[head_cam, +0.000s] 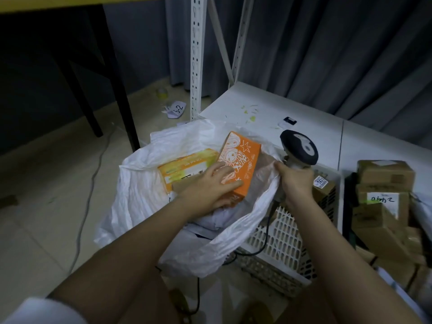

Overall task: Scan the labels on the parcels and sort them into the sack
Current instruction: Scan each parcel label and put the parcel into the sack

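Currently the left hand lies mostly flat on the orange parcel, fingers spread over its printed face and thumb along the lower edge: pressing or steadying it, not a curled grip. That parcel sits tilted inside the mouth of the white sack, touching a yellow parcel already in there. The right hand is closed round the handle of the scanner and pinches the sack's rim with it, holding the mouth open.

Progress, judged: at least two parcels in the sack, orange one just being placed. Plenty left: a stack of brown cardboard parcels sits to the right, beside a white plastic basket, on and around the white shelf. Can't tell which of those are scanned.
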### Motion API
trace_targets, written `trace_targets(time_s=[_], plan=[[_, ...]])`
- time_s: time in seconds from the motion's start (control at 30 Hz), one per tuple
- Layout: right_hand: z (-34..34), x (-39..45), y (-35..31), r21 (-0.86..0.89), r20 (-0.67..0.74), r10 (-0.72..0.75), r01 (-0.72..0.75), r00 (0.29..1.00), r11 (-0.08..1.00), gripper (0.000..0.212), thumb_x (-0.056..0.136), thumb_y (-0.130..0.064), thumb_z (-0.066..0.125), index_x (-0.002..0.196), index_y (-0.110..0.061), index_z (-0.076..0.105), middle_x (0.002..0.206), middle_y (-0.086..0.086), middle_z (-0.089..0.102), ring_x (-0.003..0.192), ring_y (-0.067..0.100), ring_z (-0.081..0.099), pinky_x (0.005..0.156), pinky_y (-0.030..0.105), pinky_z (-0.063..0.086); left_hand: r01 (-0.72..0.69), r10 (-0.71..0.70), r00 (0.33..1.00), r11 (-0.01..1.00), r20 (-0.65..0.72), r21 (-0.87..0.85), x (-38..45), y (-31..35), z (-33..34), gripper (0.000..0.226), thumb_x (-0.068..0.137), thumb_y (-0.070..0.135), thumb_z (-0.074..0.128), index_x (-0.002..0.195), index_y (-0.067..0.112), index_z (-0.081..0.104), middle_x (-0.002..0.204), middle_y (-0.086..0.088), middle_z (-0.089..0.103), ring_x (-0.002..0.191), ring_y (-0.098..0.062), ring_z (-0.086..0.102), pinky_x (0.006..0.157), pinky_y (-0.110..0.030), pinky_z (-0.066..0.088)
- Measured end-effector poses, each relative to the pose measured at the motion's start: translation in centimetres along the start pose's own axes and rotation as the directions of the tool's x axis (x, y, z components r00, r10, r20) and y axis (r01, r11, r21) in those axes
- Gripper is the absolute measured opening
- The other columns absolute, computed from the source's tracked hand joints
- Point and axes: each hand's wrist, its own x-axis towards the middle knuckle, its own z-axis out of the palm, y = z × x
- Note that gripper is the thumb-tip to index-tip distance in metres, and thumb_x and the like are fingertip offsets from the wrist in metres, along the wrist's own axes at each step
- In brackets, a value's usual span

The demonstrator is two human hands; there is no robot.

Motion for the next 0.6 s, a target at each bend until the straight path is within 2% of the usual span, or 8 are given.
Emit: trace_targets(time_s=[0.07, 0.17, 0.27, 0.37, 0.4, 0.47, 0.53, 0.6], plan=[[0.0, 0.3, 0.1, 0.002, 0.014, 0.005, -0.005, 1.000, 1.000, 0.041, 0.079, -0.015, 0.079, 0.114, -0.004, 0.063, 0.105, 0.008, 0.069, 0.098, 0.027, 0.066, 0.093, 0.044, 0.053, 0.100, -0.094, 0.994, 0.988, 0.057, -0.116, 1.5, 0.7, 0.4, 0.054, 0.088, 0.047, 0.061, 0.136, 0.025, 0.048, 0.151, -0.015, 0.033, 0.141, -0.037, 0.021, 0.106, -0.052, 0.034], [0.2, 1.0, 0.3, -0.011, 0.016, 0.004, -0.004, 1.000, 1.000, 0.036, 0.080, -0.013, 0.078, 0.111, -0.006, 0.062, 0.101, 0.006, 0.068, 0.097, 0.027, 0.065, 0.093, 0.044, 0.053, 0.130, -0.121, 0.988, 0.986, 0.091, -0.103, 3.7, 0.8, 1.3, 0.049, 0.094, 0.041, 0.053, 0.140, 0.025, 0.044, 0.155, -0.008, 0.026, 0.144, -0.031, 0.011, 0.113, -0.046, 0.022], [0.4, 2.0, 0.7, -0.003, 0.013, 0.029, -0.029, 0.999, 1.000, 0.040, 0.078, -0.012, 0.079, 0.114, -0.006, 0.063, 0.102, 0.007, 0.070, 0.095, 0.028, 0.067, 0.092, 0.048, 0.054, 0.118, -0.105, 0.979, 0.991, 0.176, -0.070, 5.5, 0.2, 3.0, 0.045, 0.095, 0.033, 0.055, 0.138, 0.024, 0.046, 0.155, -0.007, 0.027, 0.144, -0.030, 0.012, 0.114, -0.046, 0.022], [0.3, 3.0, 1.2, -0.012, 0.019, 0.041, -0.040, 0.999, 0.999, 0.041, 0.076, -0.011, 0.079, 0.113, -0.005, 0.064, 0.101, 0.009, 0.071, 0.093, 0.028, 0.068, 0.090, 0.050, 0.055, 0.042, -0.035, 0.980, 0.999, 0.198, -0.030, 6.9, 0.1, 5.1, 0.035, 0.086, 0.022, 0.065, 0.121, 0.020, 0.063, 0.148, -0.014, 0.039, 0.141, -0.036, 0.026, 0.105, -0.058, 0.034], [0.2, 3.4, 1.3, -0.004, 0.017, 0.038, -0.038, 0.999, 0.999, 0.041, 0.076, -0.009, 0.079, 0.114, -0.005, 0.064, 0.102, 0.010, 0.070, 0.093, 0.028, 0.068, 0.090, 0.050, 0.055, 0.024, -0.025, 0.975, 1.000, 0.221, 0.007, 7.3, -0.1, 5.7, 0.036, 0.085, 0.022, 0.065, 0.121, 0.021, 0.063, 0.149, -0.015, 0.038, 0.142, -0.036, 0.025, 0.104, -0.060, 0.034], [-0.1, 3.7, 1.5, 0.025, 0.008, 0.035, -0.035, 0.999, 0.999, 0.044, 0.076, -0.007, 0.079, 0.116, -0.003, 0.062, 0.105, 0.012, 0.070, 0.096, 0.029, 0.068, 0.091, 0.050, 0.055, 0.051, -0.066, 0.936, 0.997, 0.346, 0.054, 8.2, -1.1, 6.5, 0.043, 0.093, 0.026, 0.055, 0.136, 0.026, 0.050, 0.158, -0.009, 0.022, 0.147, -0.029, 0.010, 0.112, -0.055, 0.024], [-0.3, 3.8, 1.8, 0.035, 0.016, 0.038, -0.039, 0.999, 0.999, 0.041, 0.076, -0.008, 0.079, 0.113, -0.001, 0.063, 0.106, 0.012, 0.069, 0.098, 0.030, 0.067, 0.093, 0.049, 0.054, 0.103, -0.083, 0.899, 0.994, 0.431, -0.023, 9.1, -2.0, 6.1, 0.044, 0.097, 0.031, 0.049, 0.141, 0.025, 0.046, 0.158, -0.005, 0.021, 0.147, -0.026, 0.006, 0.116, -0.047, 0.021], [-0.2, 3.4, 1.9, 0.016, 0.062, 0.044, -0.045, 0.997, 0.999, 0.026, 0.078, -0.009, 0.078, 0.100, -0.006, 0.065, 0.100, 0.010, 0.069, 0.096, 0.029, 0.067, 0.089, 0.044, 0.055, 0.220, -0.091, 0.901, 0.939, 0.425, -0.264, 9.7, -1.8, 5.2, 0.036, 0.099, 0.026, 0.047, 0.133, 0.019, 0.057, 0.152, -0.005, 0.036, 0.145, -0.022, 0.018, 0.116, -0.038, 0.022]])
